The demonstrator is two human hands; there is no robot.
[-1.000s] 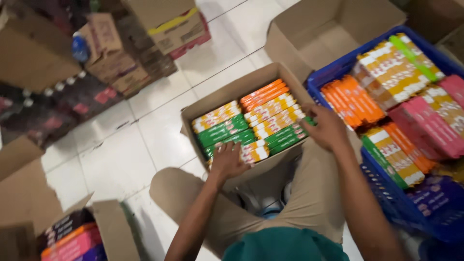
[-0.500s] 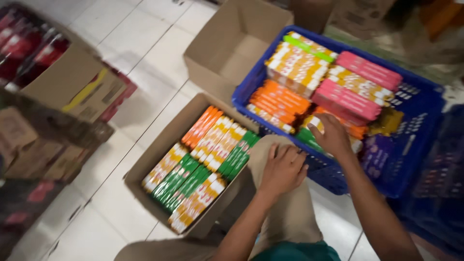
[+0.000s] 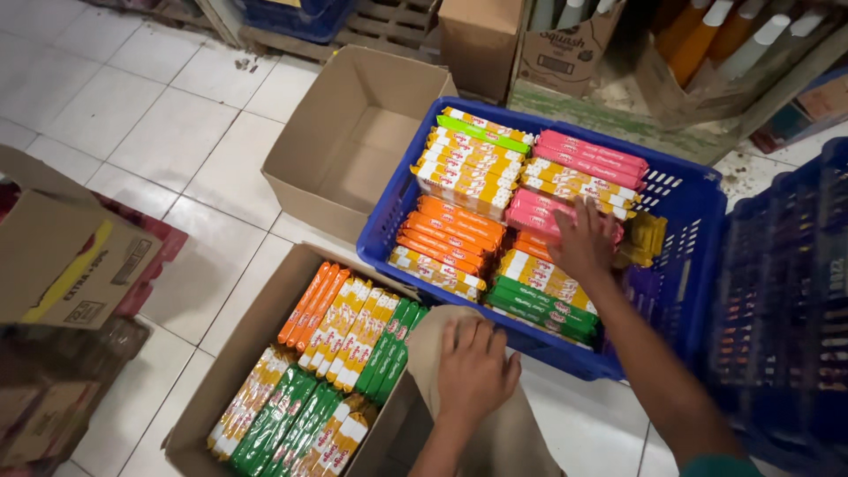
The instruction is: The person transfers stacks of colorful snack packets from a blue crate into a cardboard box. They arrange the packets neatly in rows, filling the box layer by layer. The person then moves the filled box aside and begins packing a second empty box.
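1. Since the frame half a second back, the view has swung so the blue crate (image 3: 680,203) sits higher and nearer the middle, and the right hand (image 3: 583,243) has slid from the crate's near edge deeper in, onto the stacked packs.
2. Head view: the right hand lies flat, fingers (image 3: 579,212) spread apart, pressing on the pink packs (image 3: 579,159) and the orange-and-yellow packs (image 3: 539,269) at about 3 o'clock of centre. It grips nothing.
3. The left hand (image 3: 473,367) rests palm down on the person's tan trouser knee (image 3: 433,331) at 6 o'clock, fingers apart and loose, holding nothing.
4. Inside the crate, orange packs (image 3: 455,225) lie at 9 o'clock of the right hand, green packs (image 3: 539,305) just below it, and yellow-and-white packs (image 3: 468,163) toward 11 o'clock.
5. A cardboard box (image 3: 256,331) at 7 o'clock holds rows of orange, yellow and green packs standing on edge; it touches the knee.
6. An open empty carton (image 3: 353,132) stands at 11 o'clock, beside the crate's left wall, on the white tiled floor (image 3: 150,132).
7. A second blue crate (image 3: 786,291) stands at 3 o'clock.
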